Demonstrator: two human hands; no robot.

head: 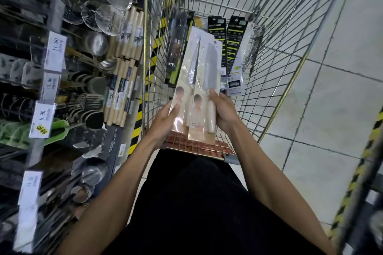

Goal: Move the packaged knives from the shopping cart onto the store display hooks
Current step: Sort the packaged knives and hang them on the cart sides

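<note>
Pale tiled floor (pixel 331 72); steel wire shopping cart (pixel 279 37); left hand (pixel 165 120), right hand (pixel 224 111) grip flat glossy packaged knives (pixel 196 64), fingers curled round edges

Wire shopping cart (pixel 279 47), standing on pale tiled floor (pixel 331 109). Contents: black-carded knife packs (pixel 235 51) upright against far wall, 12 o'clock; another dark pack (pixel 178 47), 11 o'clock.
</note>
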